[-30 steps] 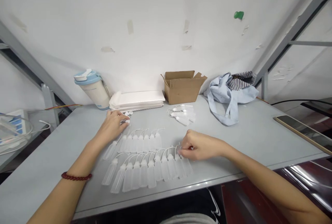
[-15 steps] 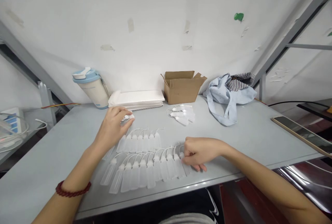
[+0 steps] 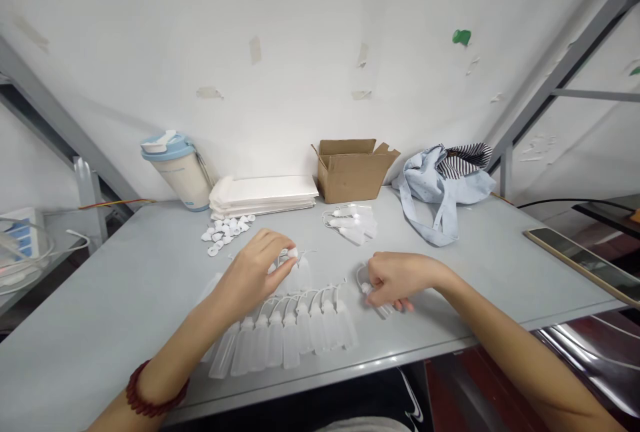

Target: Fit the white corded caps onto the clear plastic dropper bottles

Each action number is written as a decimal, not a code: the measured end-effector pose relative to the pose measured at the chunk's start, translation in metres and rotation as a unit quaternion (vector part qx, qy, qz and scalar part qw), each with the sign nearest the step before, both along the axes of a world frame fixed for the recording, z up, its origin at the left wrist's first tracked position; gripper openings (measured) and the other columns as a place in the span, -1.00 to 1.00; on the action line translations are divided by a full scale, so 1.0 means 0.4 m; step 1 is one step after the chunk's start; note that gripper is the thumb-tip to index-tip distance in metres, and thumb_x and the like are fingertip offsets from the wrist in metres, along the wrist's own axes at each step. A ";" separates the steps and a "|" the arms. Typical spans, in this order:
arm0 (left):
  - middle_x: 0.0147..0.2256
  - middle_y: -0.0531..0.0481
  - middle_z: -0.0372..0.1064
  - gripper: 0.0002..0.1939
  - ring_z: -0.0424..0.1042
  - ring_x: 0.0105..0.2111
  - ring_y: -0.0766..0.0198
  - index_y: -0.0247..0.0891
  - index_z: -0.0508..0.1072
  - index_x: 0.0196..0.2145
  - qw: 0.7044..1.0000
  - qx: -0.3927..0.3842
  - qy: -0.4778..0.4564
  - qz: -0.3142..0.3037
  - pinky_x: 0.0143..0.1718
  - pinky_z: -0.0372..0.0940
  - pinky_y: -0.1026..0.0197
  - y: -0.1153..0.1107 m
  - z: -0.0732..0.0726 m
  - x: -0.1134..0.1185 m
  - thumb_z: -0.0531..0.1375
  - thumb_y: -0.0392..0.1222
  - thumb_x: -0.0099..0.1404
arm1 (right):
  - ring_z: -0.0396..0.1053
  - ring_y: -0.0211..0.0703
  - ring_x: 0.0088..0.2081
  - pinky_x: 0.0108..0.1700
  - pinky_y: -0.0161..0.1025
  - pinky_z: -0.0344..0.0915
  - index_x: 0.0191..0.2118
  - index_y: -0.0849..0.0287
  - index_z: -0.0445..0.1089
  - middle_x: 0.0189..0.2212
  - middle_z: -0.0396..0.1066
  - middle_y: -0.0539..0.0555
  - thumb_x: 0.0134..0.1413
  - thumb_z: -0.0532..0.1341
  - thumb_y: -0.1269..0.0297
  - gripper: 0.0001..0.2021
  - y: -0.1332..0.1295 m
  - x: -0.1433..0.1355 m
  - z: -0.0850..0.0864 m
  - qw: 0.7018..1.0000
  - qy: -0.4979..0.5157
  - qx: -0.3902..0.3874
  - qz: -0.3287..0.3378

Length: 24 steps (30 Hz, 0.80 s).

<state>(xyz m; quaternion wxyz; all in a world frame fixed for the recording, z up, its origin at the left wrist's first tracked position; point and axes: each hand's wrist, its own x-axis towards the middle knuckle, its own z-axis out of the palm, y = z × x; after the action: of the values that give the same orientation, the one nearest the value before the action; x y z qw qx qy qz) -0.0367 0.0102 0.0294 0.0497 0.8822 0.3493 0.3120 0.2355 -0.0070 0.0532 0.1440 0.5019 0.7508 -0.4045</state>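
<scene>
My left hand (image 3: 260, 265), closed in a pinch, holds a small white cap (image 3: 293, 254) above the upper row of tubes. My right hand (image 3: 395, 277) is curled round a translucent plastic tube (image 3: 385, 311) with a white cord loop, and its fingers partly cover it. Between the hands and the table's front edge lies a row of similar clear tubes (image 3: 293, 339), each with a white neck and cord. Part of another row of tubes (image 3: 300, 275) shows behind my left hand. Farther back is a loose pile of white caps (image 3: 227, 231).
Several tubes with white tops (image 3: 354, 222) lie before an open cardboard box (image 3: 355, 175). A stack of white envelopes (image 3: 265, 192) and a blue-lidded cup (image 3: 180, 172) stand at the back left. To the right are a light blue cloth bag (image 3: 430, 185) and a phone (image 3: 585, 259).
My left hand has moved right and nearer from the cap pile, bringing a white cap. My right hand has shifted slightly right and back, drawing a tube away from the front row's end.
</scene>
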 end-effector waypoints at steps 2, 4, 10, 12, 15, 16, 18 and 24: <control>-0.30 -0.07 0.44 -0.88 0.39 -0.26 0.16 -0.23 0.40 -0.25 0.999 -0.034 -0.016 0.000 -0.30 0.30 0.17 -0.004 -0.001 0.003 0.10 -0.20 0.32 | 0.28 -0.32 -0.70 -0.55 -0.37 0.18 -0.74 0.21 0.20 -0.79 0.28 -0.05 -0.09 0.15 0.31 -0.71 0.008 0.011 -0.002 0.999 0.022 0.032 -0.004; -0.30 -0.05 0.45 -0.87 0.40 -0.28 0.18 -0.22 0.42 -0.25 0.996 -0.085 -0.027 0.005 -0.38 0.30 0.22 -0.009 -0.001 0.007 0.12 -0.17 0.30 | 0.28 -0.32 -0.68 -0.56 -0.38 0.14 -0.72 0.21 0.20 -0.79 0.26 -0.06 -0.09 0.15 0.34 -0.74 0.014 0.018 -0.004 0.995 0.055 0.077 -0.018; -0.30 -0.04 0.48 -0.85 0.43 -0.27 0.19 -0.20 0.50 -0.28 0.979 -0.196 -0.062 -0.012 -0.43 0.31 0.28 -0.027 0.014 0.027 0.16 -0.13 0.28 | 0.26 -0.34 -0.59 -0.56 -0.41 0.06 -0.63 0.24 0.25 -0.66 0.34 -0.04 -0.03 0.15 0.36 -0.79 0.010 -0.001 -0.011 0.958 0.193 0.207 -0.041; -0.28 -0.04 0.49 -0.83 0.43 -0.26 0.18 -0.19 0.51 -0.26 0.971 -0.228 -0.068 -0.022 -0.47 0.30 0.30 -0.033 0.019 0.033 0.16 -0.12 0.28 | 0.29 -0.33 -0.56 -0.52 -0.41 0.13 -0.54 0.25 0.33 -0.62 0.36 -0.03 0.02 0.15 0.34 -0.82 0.002 -0.018 -0.015 0.945 0.252 0.206 -0.033; -0.25 -0.03 0.48 -0.81 0.42 -0.25 0.20 -0.15 0.51 -0.20 0.960 -0.265 -0.077 -0.042 -0.45 0.31 0.31 -0.041 0.024 0.040 0.14 -0.13 0.29 | 0.27 -0.32 -0.57 -0.51 -0.40 0.17 -0.44 0.26 0.39 -0.61 0.32 -0.04 0.03 0.17 0.30 -0.86 -0.009 -0.041 -0.027 0.924 0.306 0.227 -0.015; -0.24 -0.03 0.47 -0.81 0.42 -0.26 0.21 -0.14 0.51 -0.18 0.957 -0.275 -0.081 -0.047 -0.42 0.32 0.29 -0.043 0.025 0.043 0.14 -0.13 0.30 | 0.25 -0.33 -0.58 -0.51 -0.40 0.17 -0.41 0.26 0.40 -0.62 0.29 -0.06 0.02 0.18 0.30 -0.87 -0.012 -0.046 -0.032 0.920 0.313 0.235 -0.008; -0.23 -0.02 0.47 -0.80 0.41 -0.27 0.22 -0.13 0.50 -0.16 0.951 -0.289 -0.093 -0.051 -0.34 0.34 0.26 -0.045 0.025 0.048 0.13 -0.13 0.30 | 0.21 -0.33 -0.58 -0.52 -0.40 0.15 -0.37 0.27 0.40 -0.63 0.25 -0.08 0.03 0.17 0.32 -0.88 -0.015 -0.054 -0.040 0.917 0.307 0.256 0.002; -0.24 -0.03 0.46 -0.78 0.41 -0.32 0.23 -0.13 0.50 -0.14 0.952 -0.280 -0.118 -0.044 -0.30 0.35 0.22 -0.046 0.023 0.053 0.13 -0.13 0.30 | 0.21 -0.26 -0.46 -0.39 -0.33 0.16 -0.17 0.29 0.39 -0.48 0.32 0.01 0.12 0.12 0.39 -0.81 -0.007 -0.055 -0.050 0.902 0.241 0.356 0.033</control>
<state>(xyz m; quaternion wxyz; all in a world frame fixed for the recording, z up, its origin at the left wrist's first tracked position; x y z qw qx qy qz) -0.0154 -0.0082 0.0387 0.3491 0.8041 0.3749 0.3016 0.2137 -0.0098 0.0333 -0.2162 0.3818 0.8727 -0.2143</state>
